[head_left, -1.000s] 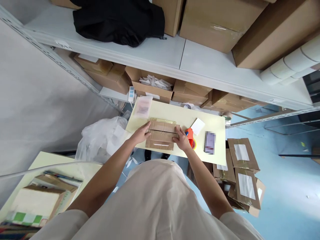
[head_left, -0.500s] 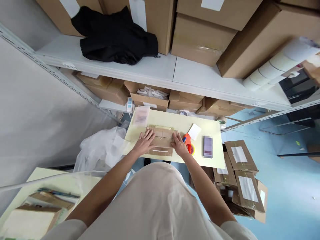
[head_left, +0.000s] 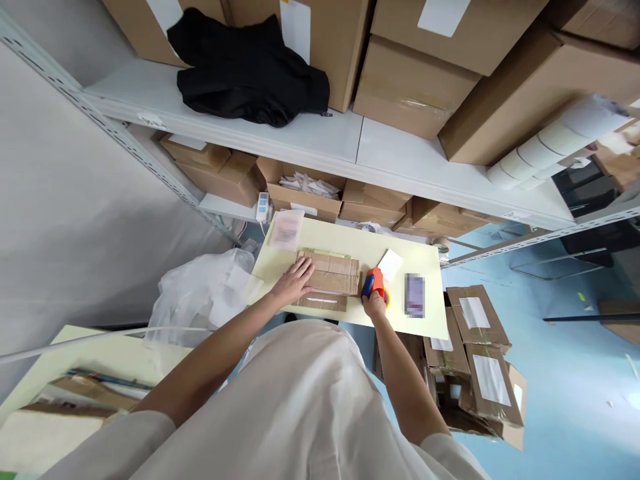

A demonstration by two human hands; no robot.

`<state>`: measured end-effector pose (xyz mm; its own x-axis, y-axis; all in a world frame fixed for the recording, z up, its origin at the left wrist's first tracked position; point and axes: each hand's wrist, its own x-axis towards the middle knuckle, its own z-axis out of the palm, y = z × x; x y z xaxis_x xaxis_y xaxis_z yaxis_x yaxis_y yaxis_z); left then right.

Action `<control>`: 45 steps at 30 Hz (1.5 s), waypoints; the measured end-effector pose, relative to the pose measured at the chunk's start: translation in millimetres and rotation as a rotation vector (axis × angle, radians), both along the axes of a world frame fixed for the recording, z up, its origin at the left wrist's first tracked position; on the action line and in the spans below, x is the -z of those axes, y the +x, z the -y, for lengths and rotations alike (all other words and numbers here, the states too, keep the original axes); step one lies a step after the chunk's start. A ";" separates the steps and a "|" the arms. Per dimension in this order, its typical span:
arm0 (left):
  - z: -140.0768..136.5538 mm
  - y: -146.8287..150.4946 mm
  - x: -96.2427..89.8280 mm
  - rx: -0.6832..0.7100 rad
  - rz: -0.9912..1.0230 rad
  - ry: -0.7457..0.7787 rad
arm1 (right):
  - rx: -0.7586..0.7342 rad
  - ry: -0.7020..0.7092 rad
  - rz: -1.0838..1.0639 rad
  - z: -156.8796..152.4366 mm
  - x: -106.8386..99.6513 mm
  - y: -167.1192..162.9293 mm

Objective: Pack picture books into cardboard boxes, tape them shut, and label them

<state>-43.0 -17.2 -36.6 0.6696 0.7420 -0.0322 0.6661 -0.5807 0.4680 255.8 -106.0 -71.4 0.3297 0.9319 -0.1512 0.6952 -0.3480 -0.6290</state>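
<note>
A flat brown cardboard box [head_left: 334,273] lies on the pale yellow table [head_left: 320,233], its near flap [head_left: 320,302] spread toward me. My left hand [head_left: 296,280] rests on the box's left end, fingers stretched out and open. To the right of the box, my right hand [head_left: 375,307] is closed round the near end of an orange and blue tape dispenser [head_left: 374,283]. A yellow-rimmed tape roll [head_left: 387,298] shows beside it, partly hidden. The fingertips of that hand are mostly hidden.
A white card [head_left: 391,265] and a blurred purple item [head_left: 415,295] lie on the table's right side. A pink translucent sheet [head_left: 287,229] is at its far left corner. Shelves with boxes [head_left: 300,200] stand behind; taped boxes [head_left: 475,313] are piled on the right.
My right hand has left the box's right end and moved right and nearer to me, taking hold of the tape dispenser. My left hand stays on the box.
</note>
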 end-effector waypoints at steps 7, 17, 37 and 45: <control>13.0 -9.9 11.9 0.031 0.039 0.021 | 0.109 0.157 -0.065 -10.9 -85.8 14.4; 21.6 -10.5 -2.4 0.004 0.089 -0.005 | -0.199 -0.057 -0.330 -68.4 -114.4 -40.6; -2.1 49.9 -38.8 -0.761 1.135 -1.380 | -0.231 0.018 -0.502 -56.9 -95.5 -18.7; -4.2 58.9 -31.8 -0.834 1.039 -1.110 | -0.269 0.025 -0.451 -57.1 -97.6 -20.3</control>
<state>16.0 -13.0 -4.8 0.2190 0.7957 -0.5647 -0.2184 0.6040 0.7665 235.5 -48.9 26.1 -0.0144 0.9798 -0.1996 0.4165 -0.1757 -0.8920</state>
